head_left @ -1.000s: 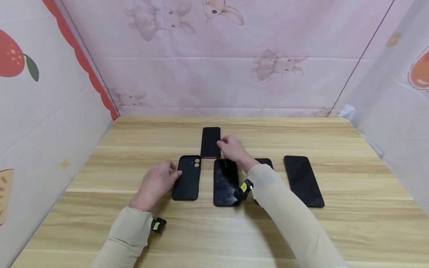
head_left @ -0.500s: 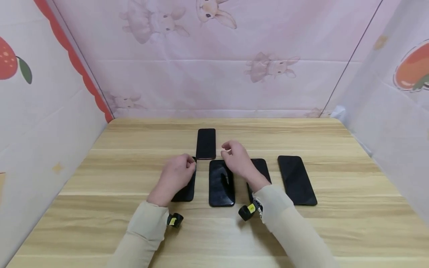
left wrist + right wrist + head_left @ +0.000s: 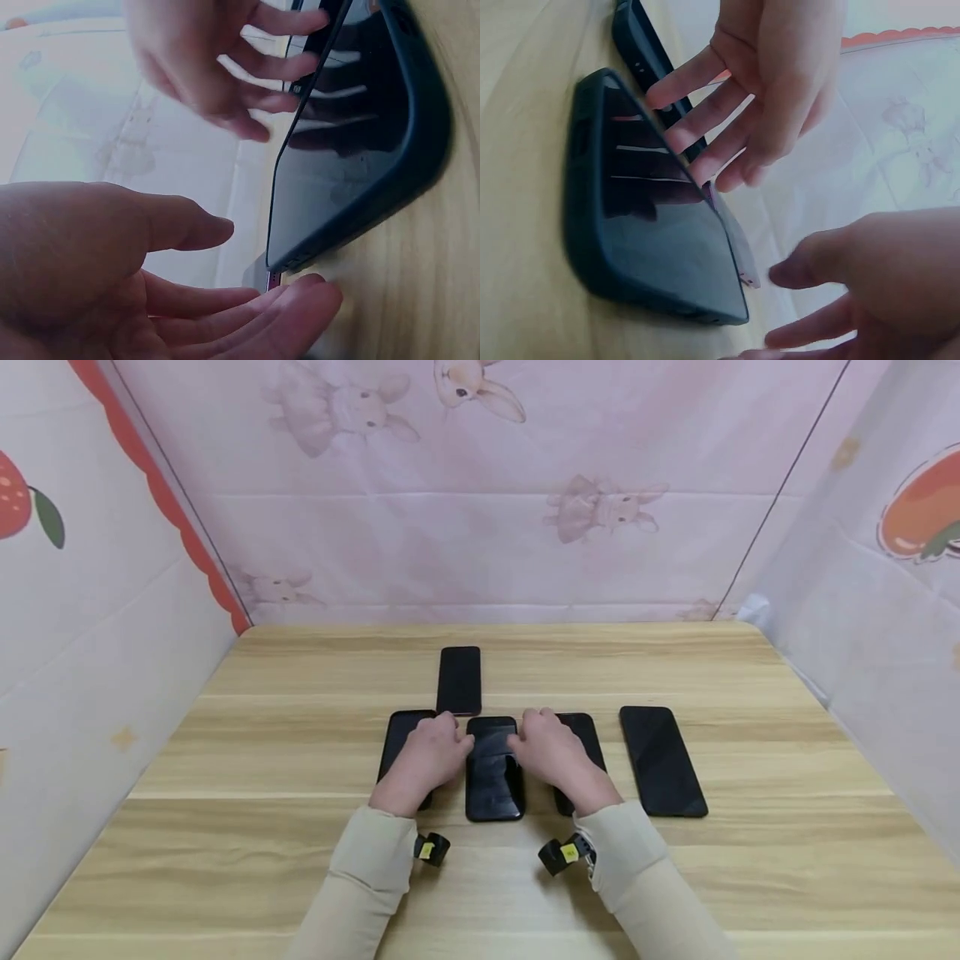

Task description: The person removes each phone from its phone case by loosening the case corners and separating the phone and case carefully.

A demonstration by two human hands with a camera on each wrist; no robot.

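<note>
A black phone in a dark case (image 3: 493,789) lies face up on the wooden table, between my two hands. My left hand (image 3: 431,756) hovers at its left side, over the right part of an empty black phone case (image 3: 397,739). At the phone's other side is my right hand (image 3: 553,750), above another black phone (image 3: 585,739). Both wrist views show relaxed fingers spread apart, with nothing held. The screen (image 3: 345,150) mirrors the fingers of the right hand in the left wrist view.
A smaller black phone (image 3: 459,681) lies farther back, behind the case and the middle phone. Off to the right rests a larger black phone (image 3: 663,762). Printed cloth walls (image 3: 450,552) stand around the table's back and sides.
My left hand has left the phone case's left edge and crossed rightward to the middle phone. My right hand has drawn back from the rear phone toward the middle one's right side.
</note>
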